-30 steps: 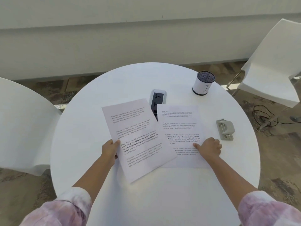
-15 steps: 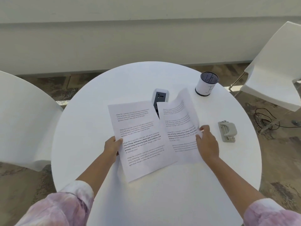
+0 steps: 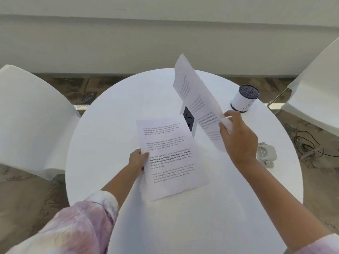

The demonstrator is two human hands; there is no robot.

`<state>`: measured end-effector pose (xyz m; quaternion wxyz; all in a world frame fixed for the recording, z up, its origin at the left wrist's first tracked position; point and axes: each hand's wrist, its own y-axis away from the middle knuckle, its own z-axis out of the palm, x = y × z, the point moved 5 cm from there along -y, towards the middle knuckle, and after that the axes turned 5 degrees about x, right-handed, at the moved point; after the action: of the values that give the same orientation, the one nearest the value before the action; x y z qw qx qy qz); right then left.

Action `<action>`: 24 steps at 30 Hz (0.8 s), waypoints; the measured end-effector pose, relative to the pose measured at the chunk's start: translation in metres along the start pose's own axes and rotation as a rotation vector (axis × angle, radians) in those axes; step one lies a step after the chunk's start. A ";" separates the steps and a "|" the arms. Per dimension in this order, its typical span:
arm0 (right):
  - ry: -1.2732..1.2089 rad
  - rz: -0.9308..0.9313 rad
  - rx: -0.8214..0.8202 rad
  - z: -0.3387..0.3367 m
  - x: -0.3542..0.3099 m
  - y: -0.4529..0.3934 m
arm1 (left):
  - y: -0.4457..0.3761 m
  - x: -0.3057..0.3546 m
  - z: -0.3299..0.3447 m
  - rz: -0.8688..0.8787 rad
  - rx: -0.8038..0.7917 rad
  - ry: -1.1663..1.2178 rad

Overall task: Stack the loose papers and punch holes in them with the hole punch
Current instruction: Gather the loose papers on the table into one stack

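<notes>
One printed sheet (image 3: 170, 158) lies flat on the round white table (image 3: 113, 125), tilted a little. My left hand (image 3: 138, 160) grips its left edge, thumb on top. My right hand (image 3: 238, 136) pinches the right edge of a second printed sheet (image 3: 194, 99) and holds it up off the table, steeply tilted, right of the flat sheet. The grey hole punch (image 3: 266, 154) rests on the table just right of my right wrist, untouched.
A white power socket block (image 3: 189, 120) sits in the table's middle, partly hidden by the raised sheet. A white cup with a dark mesh top (image 3: 244, 98) stands at the back right. White chairs flank the table at left (image 3: 31, 121) and right (image 3: 315, 96). Cables (image 3: 310, 143) lie on the floor.
My right hand has pinched the right-hand sheet and lifted it clear of the table, swinging it upright. My left hand stays on the other sheet's edge.
</notes>
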<state>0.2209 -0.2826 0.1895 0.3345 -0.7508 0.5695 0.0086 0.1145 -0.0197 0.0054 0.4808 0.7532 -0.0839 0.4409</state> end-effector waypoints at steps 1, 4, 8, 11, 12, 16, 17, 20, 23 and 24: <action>-0.091 0.074 -0.056 0.001 -0.003 -0.001 | 0.000 0.000 -0.001 -0.005 0.000 0.013; -0.356 0.262 -0.202 0.010 -0.007 -0.001 | -0.005 -0.004 -0.006 0.000 0.017 0.020; -0.551 0.420 -0.343 0.039 0.005 0.007 | -0.006 -0.006 -0.012 -0.017 0.073 0.039; -0.582 0.488 -0.490 0.067 0.015 0.024 | -0.003 -0.004 -0.011 -0.028 0.069 0.052; -0.585 0.505 -0.527 0.076 0.018 0.031 | -0.003 -0.004 -0.010 -0.028 0.069 0.062; -0.603 0.576 -0.621 0.103 0.029 0.056 | -0.003 -0.003 -0.010 -0.031 0.082 0.089; -0.596 0.586 -0.631 0.108 0.031 0.061 | -0.003 -0.002 -0.010 -0.032 0.078 0.095; -0.603 0.652 -0.621 0.121 0.038 0.076 | -0.002 -0.003 -0.008 -0.030 0.068 0.105; -0.561 0.672 -0.631 0.132 0.043 0.090 | 0.000 -0.003 -0.004 -0.004 0.031 0.084; -0.524 0.662 -0.638 0.134 0.044 0.093 | 0.000 -0.003 -0.003 0.007 0.020 0.083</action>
<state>0.2051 -0.2630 0.0224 0.1999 -0.5679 0.6425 0.4741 0.1108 -0.0184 0.0037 0.4745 0.7389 -0.0621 0.4744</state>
